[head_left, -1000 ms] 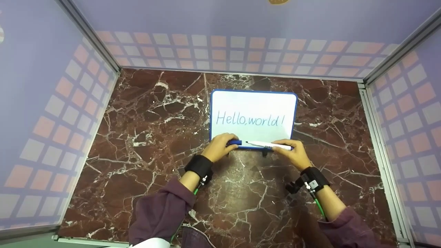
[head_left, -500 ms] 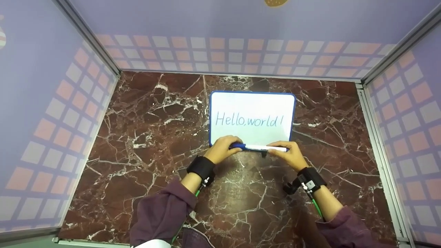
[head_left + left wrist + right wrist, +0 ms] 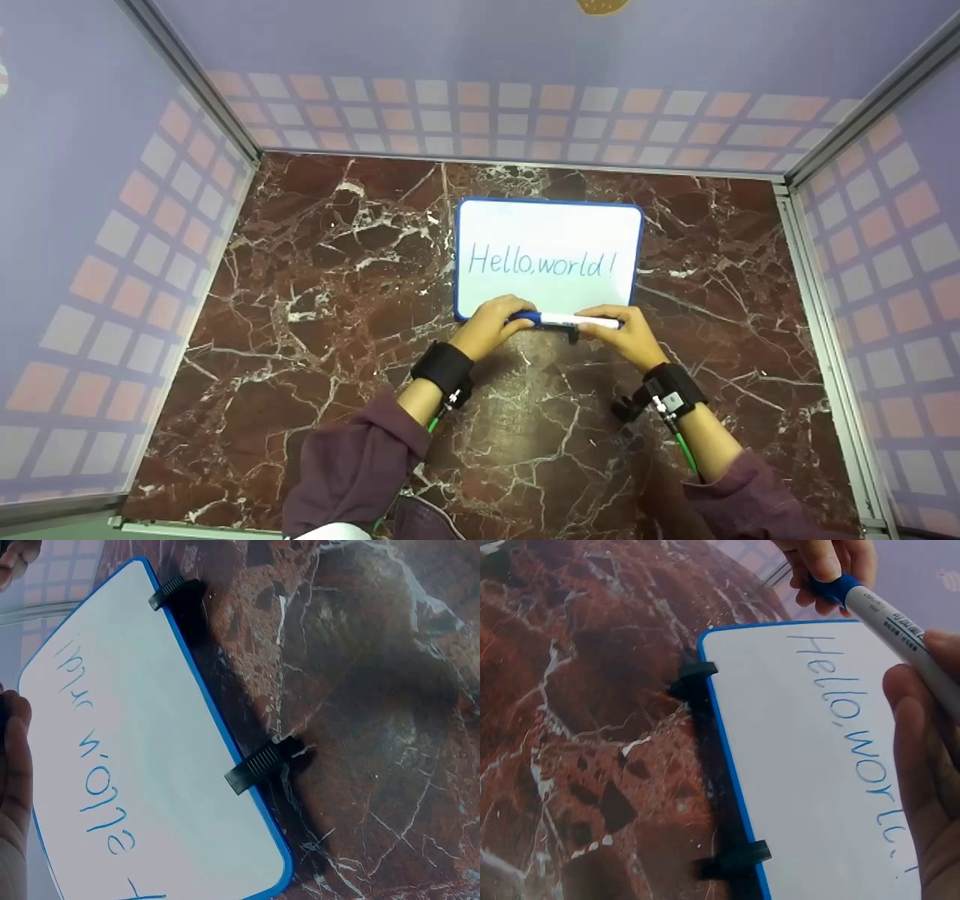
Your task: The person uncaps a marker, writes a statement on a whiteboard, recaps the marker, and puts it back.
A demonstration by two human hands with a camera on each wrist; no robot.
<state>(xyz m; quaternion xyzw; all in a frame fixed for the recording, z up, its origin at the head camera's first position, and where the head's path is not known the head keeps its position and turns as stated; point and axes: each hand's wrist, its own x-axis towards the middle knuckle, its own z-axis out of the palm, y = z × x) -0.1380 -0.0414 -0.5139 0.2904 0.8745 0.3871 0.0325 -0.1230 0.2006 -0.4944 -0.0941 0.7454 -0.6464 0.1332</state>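
A whiteboard marker (image 3: 561,319) with a white barrel spans both hands, over the near edge of a blue-rimmed whiteboard (image 3: 551,229). The left hand (image 3: 491,326) pinches its blue cap (image 3: 835,589), which sits over the tip end and meets the barrel in the right wrist view. The right hand (image 3: 628,336) grips the barrel near its tail, thumb and fingers on either side. "Hello,world!" is written in blue across the board. In the left wrist view, only part of the left hand (image 3: 15,787) shows at the left edge, and the marker is mostly hidden there.
Two black clips, a lower one (image 3: 257,766) and an upper one (image 3: 177,594) in the left wrist view, sit on the board's near edge. A dark red marbled tabletop (image 3: 337,420) lies under everything. Purple panels with a checked pattern (image 3: 472,116) enclose it.
The cap and the marker's exposed tip were apart a second ago. The hands came together, and the cap now covers the tip. Both hands have also shifted slightly nearer the body.
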